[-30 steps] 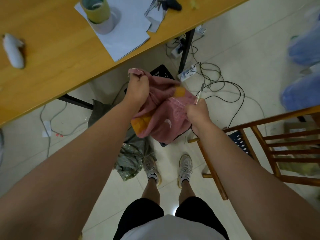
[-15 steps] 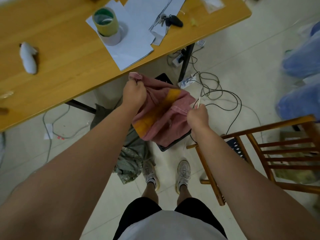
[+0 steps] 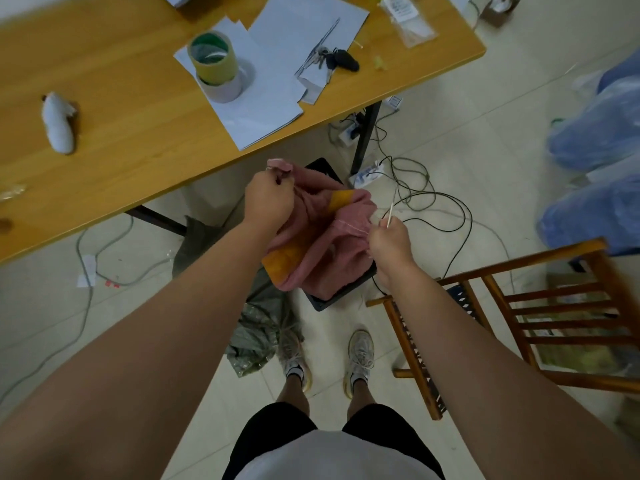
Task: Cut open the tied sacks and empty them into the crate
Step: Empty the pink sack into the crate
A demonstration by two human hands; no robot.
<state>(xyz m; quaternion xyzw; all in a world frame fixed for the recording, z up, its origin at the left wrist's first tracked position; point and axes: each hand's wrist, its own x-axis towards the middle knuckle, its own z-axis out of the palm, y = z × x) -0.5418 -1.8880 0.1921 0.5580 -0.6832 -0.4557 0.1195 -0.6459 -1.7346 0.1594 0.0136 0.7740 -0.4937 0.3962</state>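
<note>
Over the black crate, head view: pink cloth sack with orange patches held up, covering most of the crate, only near rim and a far corner show. Left hand clenched on the sack's top edge, fingers hidden behind fist. Right hand pinches the sack's right hem plus a thin pale stick-like tool; tool type hard to tell, too small. Sack contents not visible. Green-grey bag on floor by left shoe, partly hidden by left forearm. Wooden chair at right, cut off by frame. Table above with tape rolls, papers, keys. Versus half a second ago: camera tipped up, more table shows; both grips unchanged, sack in the same spot over crate.
</note>
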